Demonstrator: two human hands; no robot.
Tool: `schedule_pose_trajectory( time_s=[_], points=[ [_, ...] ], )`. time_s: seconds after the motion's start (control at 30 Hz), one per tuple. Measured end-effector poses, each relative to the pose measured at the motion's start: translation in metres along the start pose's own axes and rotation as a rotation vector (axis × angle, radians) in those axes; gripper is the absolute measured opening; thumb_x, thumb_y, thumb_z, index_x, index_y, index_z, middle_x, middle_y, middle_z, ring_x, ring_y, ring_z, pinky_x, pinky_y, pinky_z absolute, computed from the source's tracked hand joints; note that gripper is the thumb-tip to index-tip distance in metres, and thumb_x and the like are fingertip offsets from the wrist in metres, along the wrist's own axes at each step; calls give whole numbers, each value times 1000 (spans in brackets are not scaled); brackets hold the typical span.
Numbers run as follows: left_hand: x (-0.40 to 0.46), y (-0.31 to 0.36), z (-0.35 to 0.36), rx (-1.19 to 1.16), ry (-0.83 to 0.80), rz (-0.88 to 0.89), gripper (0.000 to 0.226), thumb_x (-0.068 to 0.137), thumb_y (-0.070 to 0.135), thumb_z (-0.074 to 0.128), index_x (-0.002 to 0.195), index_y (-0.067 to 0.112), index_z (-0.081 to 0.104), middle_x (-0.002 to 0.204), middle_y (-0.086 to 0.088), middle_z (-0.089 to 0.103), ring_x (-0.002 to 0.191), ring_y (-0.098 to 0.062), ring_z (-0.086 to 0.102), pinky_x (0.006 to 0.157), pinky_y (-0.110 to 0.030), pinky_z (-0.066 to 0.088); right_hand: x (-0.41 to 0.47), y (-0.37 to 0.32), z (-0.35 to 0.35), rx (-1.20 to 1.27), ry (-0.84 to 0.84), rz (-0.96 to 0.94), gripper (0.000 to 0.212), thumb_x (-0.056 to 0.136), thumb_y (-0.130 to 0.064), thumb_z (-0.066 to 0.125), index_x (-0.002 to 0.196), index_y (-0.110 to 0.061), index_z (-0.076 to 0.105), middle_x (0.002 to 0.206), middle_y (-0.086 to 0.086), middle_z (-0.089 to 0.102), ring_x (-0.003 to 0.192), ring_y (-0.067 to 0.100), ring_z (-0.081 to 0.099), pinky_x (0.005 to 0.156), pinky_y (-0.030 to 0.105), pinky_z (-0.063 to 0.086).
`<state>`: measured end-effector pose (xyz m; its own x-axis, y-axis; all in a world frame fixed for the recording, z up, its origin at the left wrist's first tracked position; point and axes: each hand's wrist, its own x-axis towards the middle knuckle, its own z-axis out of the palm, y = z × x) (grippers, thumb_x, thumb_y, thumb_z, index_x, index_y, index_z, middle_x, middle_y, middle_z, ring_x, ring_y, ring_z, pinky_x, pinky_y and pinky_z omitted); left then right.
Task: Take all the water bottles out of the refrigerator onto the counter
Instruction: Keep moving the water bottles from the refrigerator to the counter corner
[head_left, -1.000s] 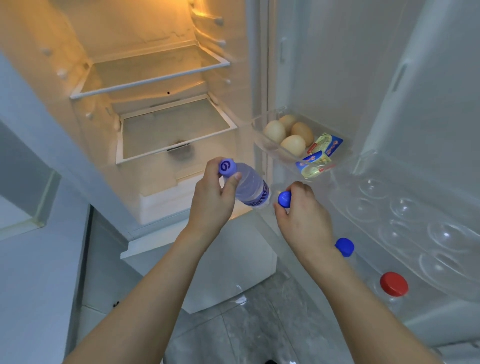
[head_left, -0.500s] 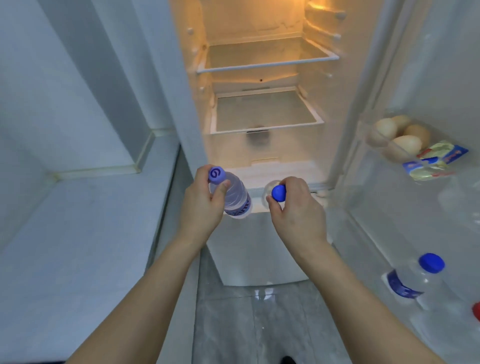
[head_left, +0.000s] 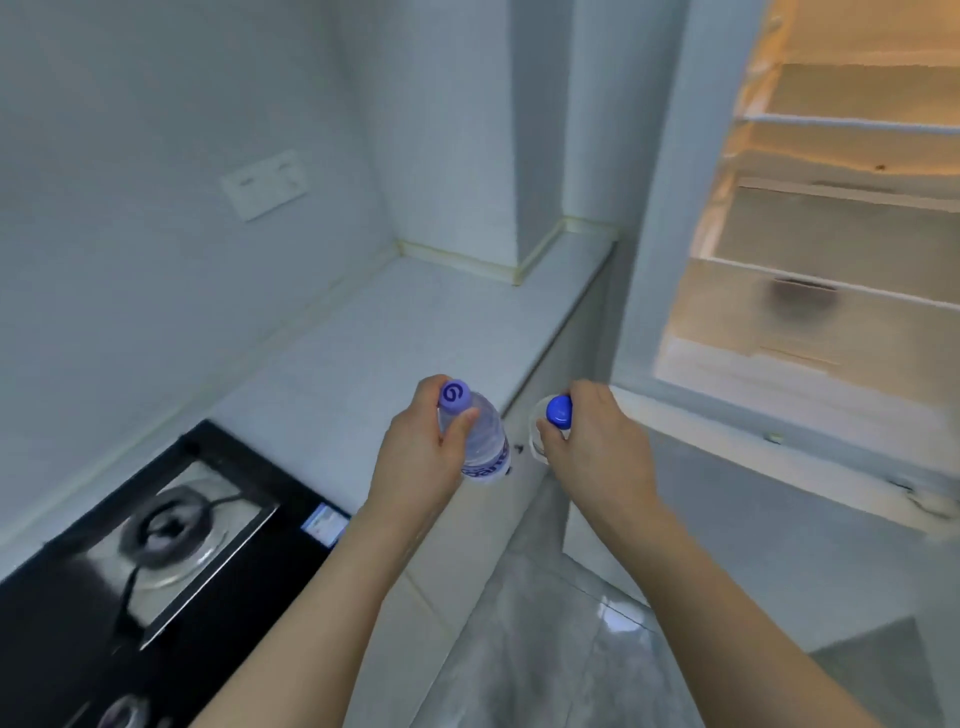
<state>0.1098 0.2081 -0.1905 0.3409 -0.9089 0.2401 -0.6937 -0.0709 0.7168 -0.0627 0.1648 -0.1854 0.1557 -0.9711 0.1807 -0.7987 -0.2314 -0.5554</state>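
The view has swung from the fridge (head_left: 831, 234) to the counter (head_left: 415, 332), so both bottles look ready to be set down. The left hand (head_left: 421, 457) grips one bottle (head_left: 480, 436) by its neck, over the counter's edge. The right hand (head_left: 592, 447) pinches the second bottle (head_left: 545, 431) at its cap, hanging just short of that edge.

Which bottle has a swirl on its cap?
The bottle in the left hand: its lighter purple cap shows a swirl. The right hand holds a bottle with a plain blue cap.
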Motion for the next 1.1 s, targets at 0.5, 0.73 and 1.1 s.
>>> schedule_pose_trajectory(
  time_s=[0.5,0.73,1.1],
  points=[
    [-138,-77,-148,177,350,-403,29,96,31,52,123,21,48,98,3,64,81,-15,61,66,-27,49,-67,-158,90,69,-372,-493,20,90,-29,54,95,-10,50,99,5,53,73,30,55,59,30,37],
    [-227,-102,-223,174,469,-502,27,96,35,53,120,24,48,84,8,61,62,-7,52,56,-22,43,-147,-237,110,80,-431,-651,22,90,-29,55,100,-10,52,101,4,53,79,30,56,63,32,41],
    [-371,-148,-326,237,616,-633,31,96,33,54,124,21,47,100,6,63,78,-8,58,63,-15,41,-289,-342,147,129,-508,-862,20,89,-32,59,98,-14,53,93,0,53,73,21,55,61,31,43]
  ],
)
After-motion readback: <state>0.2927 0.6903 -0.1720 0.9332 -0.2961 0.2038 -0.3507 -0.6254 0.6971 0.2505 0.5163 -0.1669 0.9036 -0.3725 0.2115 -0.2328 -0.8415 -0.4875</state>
